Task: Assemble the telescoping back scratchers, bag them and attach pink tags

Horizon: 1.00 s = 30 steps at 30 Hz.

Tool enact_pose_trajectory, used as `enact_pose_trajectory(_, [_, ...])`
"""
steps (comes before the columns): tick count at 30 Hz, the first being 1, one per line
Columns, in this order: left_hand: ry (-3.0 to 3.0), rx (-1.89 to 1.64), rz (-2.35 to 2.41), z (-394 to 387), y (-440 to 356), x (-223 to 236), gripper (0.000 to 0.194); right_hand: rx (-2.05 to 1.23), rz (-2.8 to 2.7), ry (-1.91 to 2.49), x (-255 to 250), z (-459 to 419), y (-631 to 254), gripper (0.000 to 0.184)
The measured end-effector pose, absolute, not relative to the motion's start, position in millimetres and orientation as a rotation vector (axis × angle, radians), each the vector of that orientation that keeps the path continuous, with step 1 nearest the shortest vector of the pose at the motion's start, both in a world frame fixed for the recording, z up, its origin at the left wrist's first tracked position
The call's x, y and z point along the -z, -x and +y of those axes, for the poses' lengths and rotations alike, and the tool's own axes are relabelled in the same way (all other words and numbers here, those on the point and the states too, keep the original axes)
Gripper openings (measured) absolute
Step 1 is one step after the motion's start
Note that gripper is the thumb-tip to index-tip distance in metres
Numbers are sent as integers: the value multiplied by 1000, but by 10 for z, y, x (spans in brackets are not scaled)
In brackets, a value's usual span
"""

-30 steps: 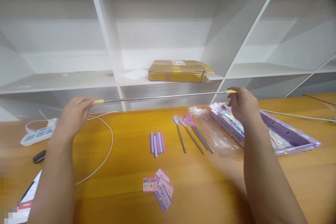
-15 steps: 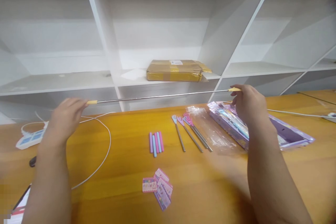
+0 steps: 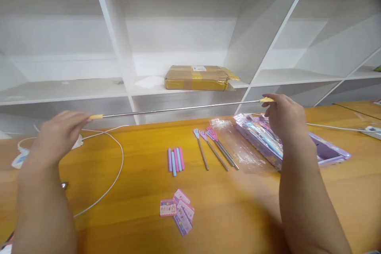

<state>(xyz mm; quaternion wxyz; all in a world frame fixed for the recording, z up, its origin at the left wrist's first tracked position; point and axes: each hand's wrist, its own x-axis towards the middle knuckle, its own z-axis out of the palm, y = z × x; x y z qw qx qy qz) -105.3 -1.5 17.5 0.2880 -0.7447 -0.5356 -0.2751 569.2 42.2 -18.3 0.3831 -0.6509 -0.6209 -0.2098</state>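
Note:
A telescopic back scratcher (image 3: 178,108) is drawn out long and nearly level above the table, its thin metal rod between two yellow ends. My left hand (image 3: 58,133) pinches the yellow end at the left. At the other side, my right hand (image 3: 284,117) grips the yellow head, mostly covered by my fingers. Several shorter back scratchers (image 3: 218,149) with blue, purple and pink claw heads lie on the table below the rod. Left of them is a row of pink, blue and purple handle tubes (image 3: 176,160). Small printed cards (image 3: 180,211) overlap nearer to me.
Clear plastic wrappers (image 3: 248,152) and an open purple box (image 3: 336,155) with packaged items lie under my right arm. White cables (image 3: 121,162) and a power strip (image 3: 20,159) are at the left. A taped cardboard box (image 3: 196,78) rests on the white shelf (image 3: 143,90) behind.
My left hand has moved left with its yellow end, and the rod spans farther. My right hand stays nearly in place. The camera view has shifted slightly.

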Motion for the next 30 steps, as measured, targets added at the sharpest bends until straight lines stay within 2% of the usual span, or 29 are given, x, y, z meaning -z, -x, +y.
enact_pose_trajectory(10, [1985,742,-1429,-88,848,-217,35,534,-1727,1581,180,404,-5340,43])
enact_pose_trajectory(21, [2464,832,-1154,67,-259,159,37,582,-2121,1319,559,269,-4178,27])
enact_pose_trajectory(26, [2496,811,-994,-52,-636,432,35,496,-2231,1298,716,36,-3755,24])
enact_pose_trajectory(30, [2542,806,-970,-122,-640,340,30,361,-2200,1275,627,-142,-3690,26])
